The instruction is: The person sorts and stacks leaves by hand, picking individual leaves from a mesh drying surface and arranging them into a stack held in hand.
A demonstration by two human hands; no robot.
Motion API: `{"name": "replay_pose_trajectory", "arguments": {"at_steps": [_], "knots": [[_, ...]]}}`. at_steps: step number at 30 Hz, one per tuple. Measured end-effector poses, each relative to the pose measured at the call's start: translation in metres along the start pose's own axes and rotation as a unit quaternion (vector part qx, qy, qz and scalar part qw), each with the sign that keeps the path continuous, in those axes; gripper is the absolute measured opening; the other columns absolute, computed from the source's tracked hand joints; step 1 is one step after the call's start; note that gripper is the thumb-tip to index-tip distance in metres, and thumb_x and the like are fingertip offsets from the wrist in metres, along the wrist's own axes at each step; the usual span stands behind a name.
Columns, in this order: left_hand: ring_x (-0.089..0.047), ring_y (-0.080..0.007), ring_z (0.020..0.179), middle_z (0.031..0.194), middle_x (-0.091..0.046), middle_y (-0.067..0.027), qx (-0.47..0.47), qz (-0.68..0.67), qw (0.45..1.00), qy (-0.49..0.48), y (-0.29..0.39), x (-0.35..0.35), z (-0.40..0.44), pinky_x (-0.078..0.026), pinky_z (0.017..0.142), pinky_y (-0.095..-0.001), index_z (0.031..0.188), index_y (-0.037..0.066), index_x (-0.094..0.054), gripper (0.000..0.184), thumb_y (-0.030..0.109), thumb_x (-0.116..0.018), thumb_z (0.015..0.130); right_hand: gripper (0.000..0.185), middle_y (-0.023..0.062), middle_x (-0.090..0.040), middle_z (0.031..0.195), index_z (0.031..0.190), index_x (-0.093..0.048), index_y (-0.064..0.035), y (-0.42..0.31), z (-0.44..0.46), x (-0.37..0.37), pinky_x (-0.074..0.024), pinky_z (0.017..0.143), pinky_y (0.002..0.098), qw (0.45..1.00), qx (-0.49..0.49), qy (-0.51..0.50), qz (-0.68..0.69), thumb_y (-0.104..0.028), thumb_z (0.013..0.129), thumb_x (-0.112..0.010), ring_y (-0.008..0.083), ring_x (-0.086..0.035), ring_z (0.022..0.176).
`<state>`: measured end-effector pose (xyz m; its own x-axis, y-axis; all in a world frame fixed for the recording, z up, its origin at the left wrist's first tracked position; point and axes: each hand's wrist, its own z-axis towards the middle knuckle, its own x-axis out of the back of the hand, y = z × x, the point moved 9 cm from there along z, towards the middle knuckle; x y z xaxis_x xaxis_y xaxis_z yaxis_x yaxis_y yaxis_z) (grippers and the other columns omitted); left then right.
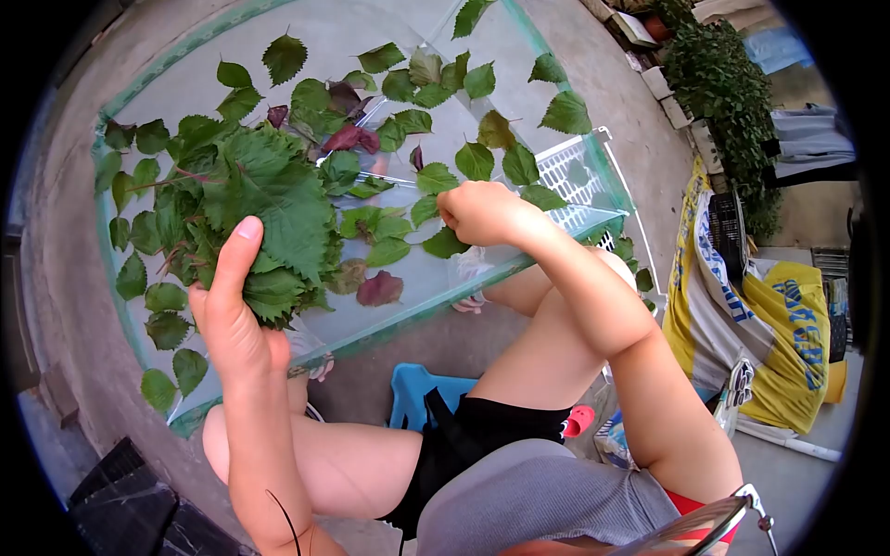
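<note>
Currently the left hand (230, 320) is grasping a leaf stack (278, 195); the right hand (487, 211), fingers curled, is touching a leaf (424, 211) on the net (185, 97), pinch unclear.

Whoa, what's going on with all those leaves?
A person is handling them with bare hands. The left hand holds a thick bunch of green leaves. The right hand is down by a small leaf on the green-edged mesh, though I can't tell if it's gripping it. More loose leaves, mostly green, some purple, lie spread over the mesh.
</note>
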<state>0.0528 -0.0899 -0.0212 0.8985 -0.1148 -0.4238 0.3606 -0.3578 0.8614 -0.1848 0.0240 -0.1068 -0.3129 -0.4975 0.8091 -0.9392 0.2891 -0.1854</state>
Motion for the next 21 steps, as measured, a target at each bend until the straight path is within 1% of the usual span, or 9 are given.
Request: {"name": "replay_pose_trajectory", "arguments": {"at_steps": [1, 3, 7, 9, 11, 12, 13, 16, 21], "knots": [[-0.064, -0.0201, 0.096, 0.109, -0.064, -0.0103, 0.002, -0.001, 1.000, 0.000, 0.000, 0.001, 0.000, -0.052, 0.086, -0.0339, 0.119, -0.001, -0.056, 0.043, 0.011, -0.072, 0.080, 0.012, 0.0157, -0.065, 0.079, 0.088, -0.060, -0.0042, 0.002, 0.001, -0.003, -0.0480, 0.068, 0.0445, 1.000, -0.002, -0.002, -0.001, -0.014, 0.080, -0.059, 0.0357, -0.062, 0.079], [-0.065, -0.0204, 0.095, 0.108, -0.065, -0.0105, 0.001, 0.000, 1.000, -0.002, 0.001, 0.002, 0.000, -0.052, 0.086, -0.0341, 0.119, -0.002, -0.056, 0.044, 0.011, -0.071, 0.080, 0.015, 0.0147, -0.067, 0.082, 0.092, -0.063, -0.0073, 0.007, 0.001, -0.005, -0.0503, 0.071, 0.0448, 0.999, -0.031, 0.000, -0.044, -0.016, 0.081, -0.060, 0.0352, -0.064, 0.084], [-0.065, -0.0203, 0.095, 0.108, -0.065, -0.0105, 0.008, -0.004, 1.000, 0.001, 0.001, 0.004, 0.001, -0.053, 0.086, -0.0339, 0.119, -0.003, -0.056, 0.044, 0.012, -0.071, 0.081, 0.017, 0.0139, -0.068, 0.086, 0.095, -0.065, -0.0077, 0.005, -0.008, 0.017, -0.0509, 0.075, 0.0436, 0.998, -0.030, 0.028, -0.051, -0.018, 0.083, -0.059, 0.0348, -0.064, 0.086], [-0.065, -0.0200, 0.095, 0.108, -0.065, -0.0103, 0.010, -0.002, 1.000, -0.004, -0.001, 0.004, 0.001, -0.053, 0.086, -0.0338, 0.119, -0.003, -0.056, 0.044, 0.013, -0.071, 0.081, 0.021, 0.0138, -0.068, 0.089, 0.098, -0.067, -0.0061, 0.021, -0.010, 0.043, -0.0504, 0.078, 0.0427, 0.994, -0.065, 0.085, 0.006, -0.020, 0.085, -0.056, 0.0343, -0.064, 0.089], [-0.065, -0.0199, 0.095, 0.108, -0.065, -0.0102, 0.008, -0.003, 1.000, -0.008, 0.000, 0.002, 0.001, -0.053, 0.086, -0.0337, 0.120, -0.002, -0.056, 0.044, 0.013, -0.071, 0.081, 0.023, 0.0134, -0.067, 0.095, 0.099, -0.067, -0.0044, 0.040, -0.017, 0.067, -0.0491, 0.084, 0.0414, 0.987, -0.104, 0.118, 0.045, -0.019, 0.088, -0.053, 0.0330, -0.063, 0.096], [-0.065, -0.0198, 0.095, 0.108, -0.065, -0.0102, 0.004, -0.003, 1.000, -0.013, 0.000, 0.001, 0.000, -0.053, 0.086, -0.0336, 0.120, -0.002, -0.056, 0.043, 0.013, -0.071, 0.082, 0.026, 0.0118, -0.064, 0.107, 0.104, -0.066, -0.0046, 0.048, -0.017, 0.072, -0.0471, 0.089, 0.0401, 0.986, -0.097, 0.127, 0.046, -0.018, 0.089, -0.050, 0.0307, -0.059, 0.104], [-0.065, -0.0198, 0.095, 0.108, -0.065, -0.0102, 0.005, -0.004, 1.000, -0.013, -0.001, 0.001, 0.000, -0.053, 0.086, -0.0336, 0.120, -0.002, -0.056, 0.043, 0.013, -0.071, 0.082, 0.026, 0.0118, -0.064, 0.107, 0.104, -0.066, -0.0046, 0.056, -0.016, 0.073, -0.0471, 0.089, 0.0401, 0.986, -0.098, 0.126, 0.045, -0.018, 0.089, -0.050, 0.0307, -0.059, 0.104], [-0.065, -0.0199, 0.095, 0.108, -0.065, -0.0099, 0.017, -0.006, 1.000, -0.010, -0.004, 0.003, 0.001, -0.053, 0.086, -0.0336, 0.120, -0.002, -0.057, 0.043, 0.013, -0.071, 0.082, 0.031, 0.0079, -0.056, 0.126, 0.112, -0.065, -0.0052, 0.073, -0.011, 0.064, -0.0432, 0.097, 0.0384, 0.986, -0.123, 0.100, 0.047, -0.017, 0.091, -0.046, 0.0273, -0.053, 0.116], [-0.065, -0.0199, 0.095, 0.108, -0.066, -0.0099, 0.015, -0.004, 1.000, -0.006, -0.004, 0.002, 0.001, -0.052, 0.086, -0.0333, 0.119, -0.002, -0.057, 0.043, 0.014, -0.071, 0.081, 0.034, 0.0076, -0.052, 0.133, 0.115, -0.064, -0.0060, 0.079, 0.007, 0.048, -0.0412, 0.100, 0.0380, 0.987, -0.128, 0.075, 0.058, -0.016, 0.089, -0.045, 0.0281, -0.051, 0.120]]}}
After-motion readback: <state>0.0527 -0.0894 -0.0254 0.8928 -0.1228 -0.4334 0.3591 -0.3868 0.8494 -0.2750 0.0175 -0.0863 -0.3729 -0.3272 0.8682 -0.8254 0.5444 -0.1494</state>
